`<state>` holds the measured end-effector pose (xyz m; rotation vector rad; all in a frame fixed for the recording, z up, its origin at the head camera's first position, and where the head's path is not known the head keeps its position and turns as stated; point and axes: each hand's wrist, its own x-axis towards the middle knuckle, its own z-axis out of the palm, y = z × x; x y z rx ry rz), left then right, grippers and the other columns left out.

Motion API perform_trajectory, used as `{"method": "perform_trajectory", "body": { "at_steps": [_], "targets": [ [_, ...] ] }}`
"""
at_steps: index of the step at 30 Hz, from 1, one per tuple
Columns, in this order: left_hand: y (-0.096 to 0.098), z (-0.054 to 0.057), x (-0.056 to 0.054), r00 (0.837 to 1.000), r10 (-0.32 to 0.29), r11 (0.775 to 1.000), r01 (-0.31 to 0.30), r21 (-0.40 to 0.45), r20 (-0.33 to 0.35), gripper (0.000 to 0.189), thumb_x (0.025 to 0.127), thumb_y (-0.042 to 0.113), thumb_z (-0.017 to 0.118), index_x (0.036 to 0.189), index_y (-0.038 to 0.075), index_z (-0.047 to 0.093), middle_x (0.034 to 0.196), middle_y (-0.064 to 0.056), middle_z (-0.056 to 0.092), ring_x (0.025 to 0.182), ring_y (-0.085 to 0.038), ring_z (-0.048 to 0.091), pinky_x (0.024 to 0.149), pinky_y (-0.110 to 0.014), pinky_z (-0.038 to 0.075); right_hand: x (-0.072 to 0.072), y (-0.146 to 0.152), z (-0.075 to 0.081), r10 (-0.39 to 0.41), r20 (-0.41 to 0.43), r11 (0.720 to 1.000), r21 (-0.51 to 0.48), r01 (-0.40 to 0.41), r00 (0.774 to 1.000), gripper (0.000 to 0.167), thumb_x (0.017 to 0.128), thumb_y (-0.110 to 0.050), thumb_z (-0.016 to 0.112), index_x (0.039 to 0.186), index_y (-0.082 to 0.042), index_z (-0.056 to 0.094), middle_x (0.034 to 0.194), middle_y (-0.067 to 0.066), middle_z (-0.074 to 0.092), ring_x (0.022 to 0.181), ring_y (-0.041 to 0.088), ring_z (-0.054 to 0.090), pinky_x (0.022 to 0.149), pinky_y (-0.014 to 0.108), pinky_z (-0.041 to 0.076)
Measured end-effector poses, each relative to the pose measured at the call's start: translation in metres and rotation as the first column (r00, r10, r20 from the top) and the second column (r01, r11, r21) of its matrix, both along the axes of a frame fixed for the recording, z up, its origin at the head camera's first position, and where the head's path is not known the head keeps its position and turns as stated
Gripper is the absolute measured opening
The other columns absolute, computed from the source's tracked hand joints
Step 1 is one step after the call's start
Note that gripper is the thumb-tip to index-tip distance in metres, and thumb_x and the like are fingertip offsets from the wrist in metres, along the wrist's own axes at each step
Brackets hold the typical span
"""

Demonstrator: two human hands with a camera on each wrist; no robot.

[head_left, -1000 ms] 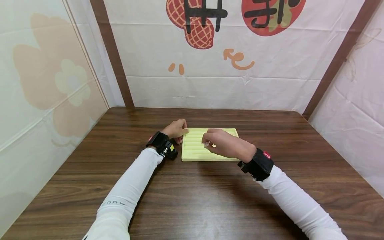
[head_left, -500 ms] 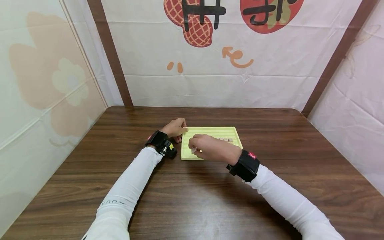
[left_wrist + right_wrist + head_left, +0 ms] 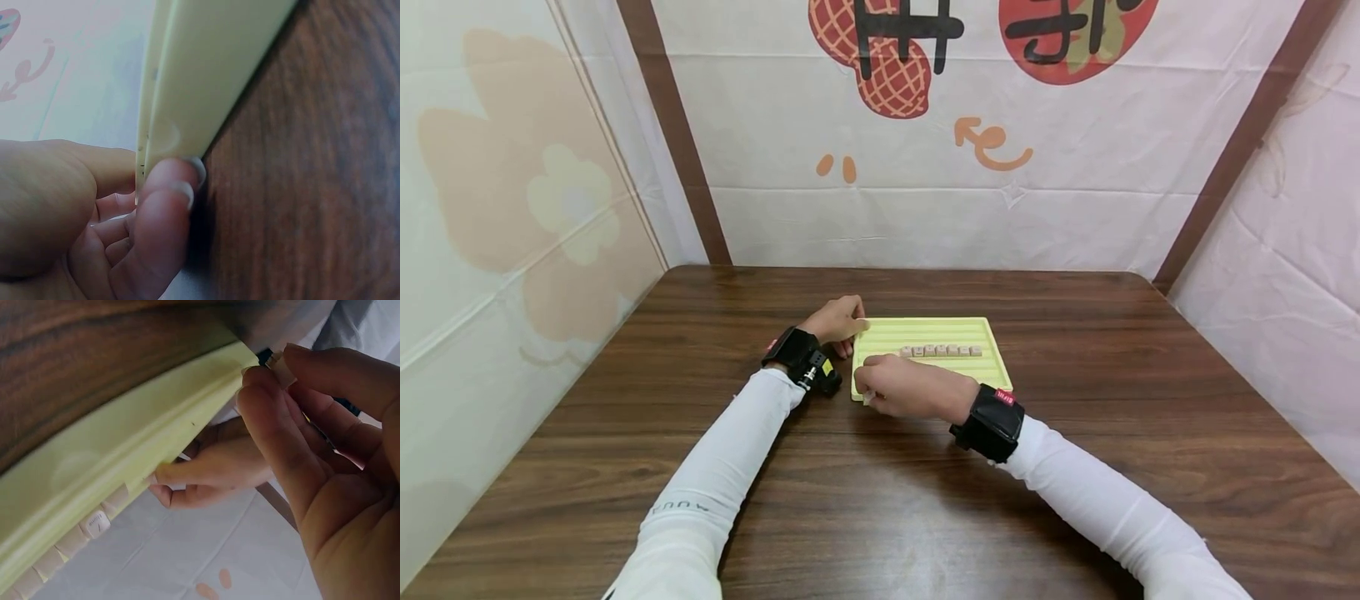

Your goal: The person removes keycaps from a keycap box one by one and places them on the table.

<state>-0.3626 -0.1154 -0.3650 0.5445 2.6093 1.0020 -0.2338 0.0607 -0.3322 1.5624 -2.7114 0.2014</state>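
A pale yellow ridged tray (image 3: 925, 327) lies flat on the table, with a row of small beige keycaps (image 3: 942, 351) across its middle. In the right wrist view one keycap (image 3: 96, 524) reads "Home" and 7. My left hand (image 3: 837, 321) grips the tray's far left corner, thumb over the rim and other fingers against the side wall (image 3: 206, 75). Over the near left corner, my right hand (image 3: 913, 387) pinches a single keycap (image 3: 282, 372) between thumb and fingertips. The right hand covers part of the tray's near ridges in the head view.
The dark wood-grain table (image 3: 880, 500) extends around the tray on all sides. Behind it hangs a white printed curtain (image 3: 775, 225), and more white sheeting (image 3: 1277, 275) borders the right. Each wrist carries a black strapped camera (image 3: 988, 423).
My right hand has moved left and nearer to me across the tray, holding the keycap, and the row of keycaps has come into view behind it. The left hand stays at the corner.
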Motion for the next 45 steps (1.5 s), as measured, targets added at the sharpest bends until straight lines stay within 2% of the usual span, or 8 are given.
{"method": "perform_trajectory", "body": {
  "at_steps": [6,11,17,28,33,45],
  "targets": [
    [-0.001,0.000,0.001,1.000,-0.001,1.000,0.001,0.003,-0.007,0.015,0.101,0.017,0.047,0.102,0.002,0.046,0.066,-0.008,0.053,0.048,-0.016,0.059,0.050,-0.031,0.055,0.001,-0.005,-0.006,-0.015,0.014,0.999,0.038,0.015,1.000,0.007,0.090,-0.004,0.061,0.093,-0.009,0.065,0.093,0.003,0.064,0.089,0.012,0.059,0.076,0.019,0.049],
    [0.001,-0.002,-0.003,1.000,0.011,1.000,-0.011,-0.010,0.005,0.018,0.101,0.020,0.049,0.105,0.002,0.047,0.066,-0.008,0.054,0.047,-0.015,0.058,0.050,-0.030,0.054,0.002,-0.008,-0.009,-0.026,0.019,0.997,0.069,0.025,0.999,0.005,0.090,-0.006,0.063,0.090,-0.011,0.063,0.090,0.001,0.063,0.085,0.010,0.058,0.072,0.018,0.047],
    [0.001,-0.001,-0.003,1.000,0.008,1.000,-0.007,-0.022,0.006,0.018,0.101,0.020,0.049,0.104,0.003,0.047,0.065,-0.006,0.053,0.047,-0.015,0.057,0.048,-0.029,0.053,0.003,-0.011,-0.011,-0.038,-0.015,0.993,0.113,0.039,0.999,0.004,0.089,-0.009,0.066,0.090,-0.011,0.063,0.090,0.001,0.061,0.081,0.009,0.057,0.069,0.018,0.047],
    [0.000,0.001,0.004,1.000,0.000,1.000,0.000,-0.024,-0.013,0.019,0.102,0.020,0.048,0.105,0.002,0.046,0.068,-0.007,0.052,0.048,-0.015,0.056,0.050,-0.028,0.053,0.006,-0.010,-0.014,-0.065,-0.060,0.993,0.093,0.070,0.996,0.009,0.092,-0.013,0.064,0.100,-0.011,0.066,0.094,0.003,0.056,0.078,0.009,0.054,0.066,0.016,0.046],
    [-0.001,0.002,0.005,1.000,-0.008,1.000,0.007,-0.026,-0.019,0.018,0.102,0.020,0.047,0.106,0.002,0.046,0.069,-0.008,0.052,0.050,-0.016,0.057,0.050,-0.029,0.053,0.006,-0.011,-0.015,-0.065,-0.074,0.994,0.084,0.071,0.995,0.011,0.090,-0.010,0.064,0.101,-0.010,0.066,0.094,0.003,0.058,0.077,0.009,0.055,0.064,0.016,0.046],
    [-0.002,-0.001,0.002,1.000,-0.003,1.000,0.003,-0.017,0.000,0.018,0.102,0.020,0.048,0.105,0.002,0.046,0.068,-0.008,0.053,0.049,-0.017,0.058,0.049,-0.029,0.053,0.007,-0.014,-0.017,-0.091,-0.076,0.989,0.107,0.099,0.993,0.011,0.093,-0.010,0.060,0.103,-0.010,0.066,0.097,0.004,0.059,0.077,0.010,0.056,0.063,0.017,0.046]
  ]
}}
